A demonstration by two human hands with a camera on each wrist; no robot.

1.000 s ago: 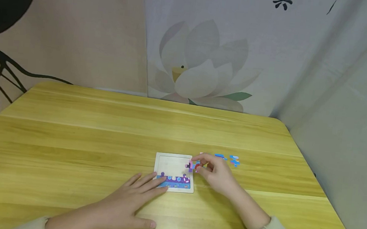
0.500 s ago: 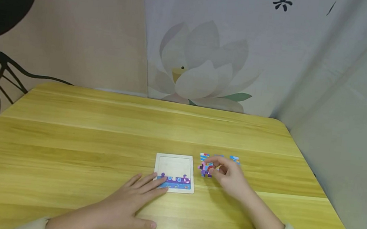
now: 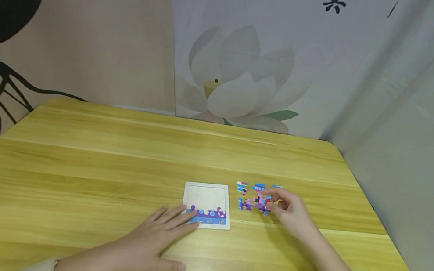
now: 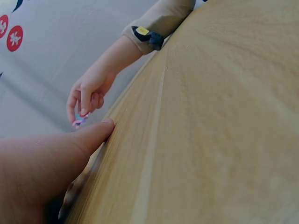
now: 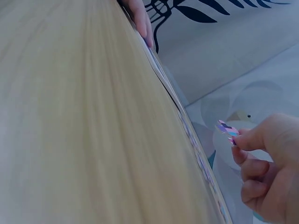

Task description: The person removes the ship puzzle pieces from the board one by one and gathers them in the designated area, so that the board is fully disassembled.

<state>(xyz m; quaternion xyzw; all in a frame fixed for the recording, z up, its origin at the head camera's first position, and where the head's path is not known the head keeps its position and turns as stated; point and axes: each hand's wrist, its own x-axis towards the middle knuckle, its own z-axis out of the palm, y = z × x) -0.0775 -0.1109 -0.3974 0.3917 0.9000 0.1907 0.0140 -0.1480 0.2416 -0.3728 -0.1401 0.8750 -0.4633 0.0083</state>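
My right hand (image 3: pixel 292 212) pinches a pink, purple and red jigsaw piece (image 3: pixel 262 202) between thumb and forefinger, over the loose pieces right of the tray. In the right wrist view the pinched piece (image 5: pixel 226 128) appears raised above the tabletop, seen nearly edge-on. My left hand (image 3: pixel 150 245) lies flat with spread fingers, the fingertips over the lower left corner of a white puzzle tray (image 3: pixel 207 185). Purple and blue pieces (image 3: pixel 211 217) fill the tray's bottom strip; its upper part shows bare backing. The left fingers hide part of that strip.
Several loose jigsaw pieces lie right of the tray, among them a blue-striped piece (image 3: pixel 242 186), a blue piece (image 3: pixel 259 187) and a purple piece (image 3: pixel 246 205). My right hand partly covers others. Patterned curtains stand behind the wooden table (image 3: pixel 118 165).
My right hand has moved right, away from the tray's right edge, carrying the pinched jigsaw piece over the loose ones and uncovering some of them. My left hand has stayed in place.
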